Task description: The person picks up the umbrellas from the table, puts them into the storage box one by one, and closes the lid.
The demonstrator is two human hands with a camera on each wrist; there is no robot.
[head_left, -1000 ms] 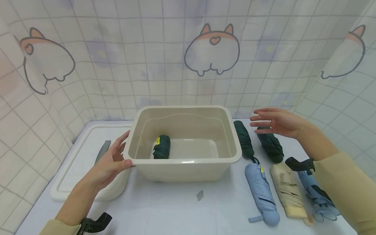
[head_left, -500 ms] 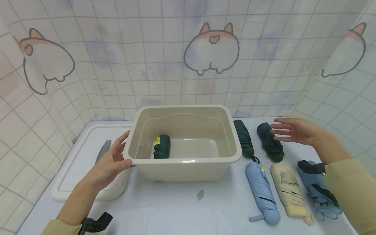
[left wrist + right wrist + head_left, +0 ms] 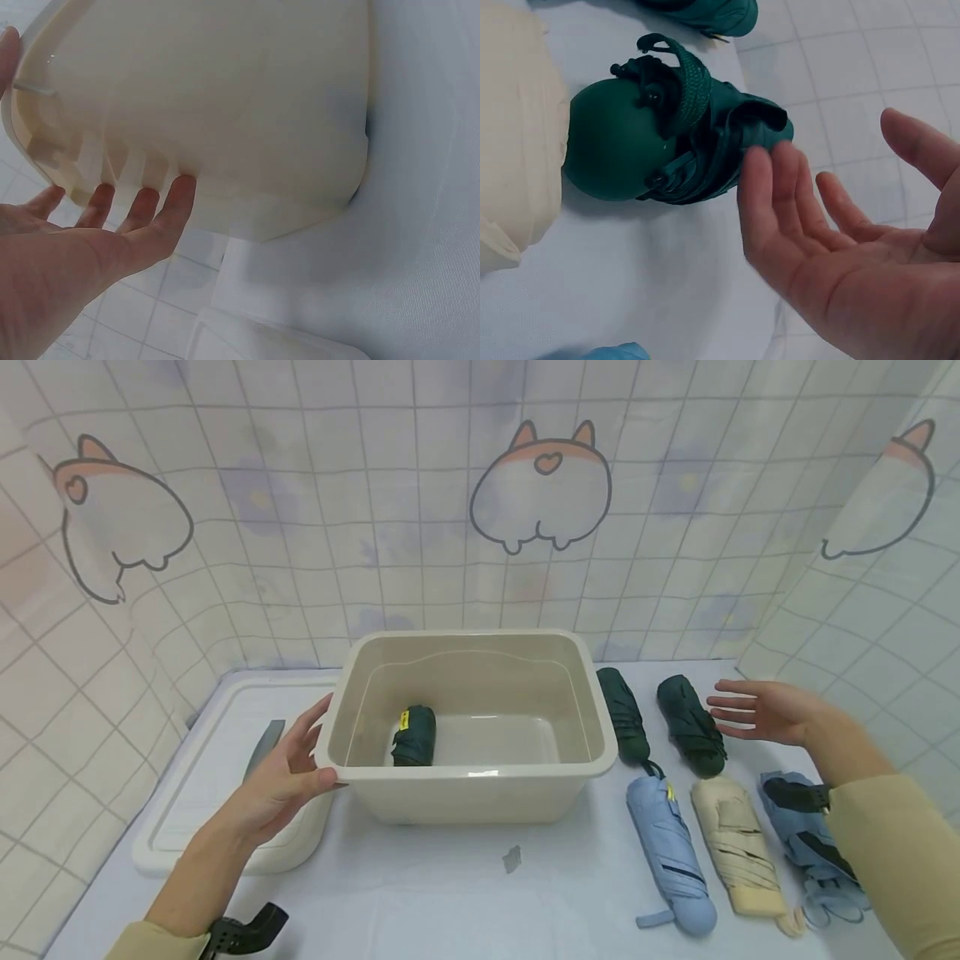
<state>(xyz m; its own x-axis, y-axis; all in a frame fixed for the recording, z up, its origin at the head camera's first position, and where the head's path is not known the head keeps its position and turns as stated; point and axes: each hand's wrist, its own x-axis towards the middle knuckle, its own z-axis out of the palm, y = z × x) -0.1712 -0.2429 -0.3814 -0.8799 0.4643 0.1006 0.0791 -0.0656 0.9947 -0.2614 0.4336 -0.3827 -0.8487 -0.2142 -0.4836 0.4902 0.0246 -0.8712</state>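
My left hand (image 3: 288, 772) holds the left front corner of a cream plastic storage bin (image 3: 480, 797), thumb at the rim and fingertips against the side wall. A folded dark green umbrella (image 3: 414, 737) with a yellow tag lies inside the bin, toward its left. At the right, my right hand (image 3: 765, 712) hovers with fingers spread, nothing in it. Just left of that hand lies another folded dark green umbrella (image 3: 692, 727); in the right wrist view its rounded handle (image 3: 615, 142) and cord loop show, and fingertips overlap its far end. Whether they touch is unclear.
A third dark green umbrella (image 3: 624, 714) lies against the bin's right side. Nearer the front are a light blue umbrella (image 3: 669, 843), a cream umbrella (image 3: 735, 843) and another blue one (image 3: 806, 835) partly under the right sleeve. A white lid (image 3: 187, 793) lies at left.
My right hand has moved right and toward me, from over the second dark green umbrella to beside it. The left hand, the bin and the umbrellas stay in place.
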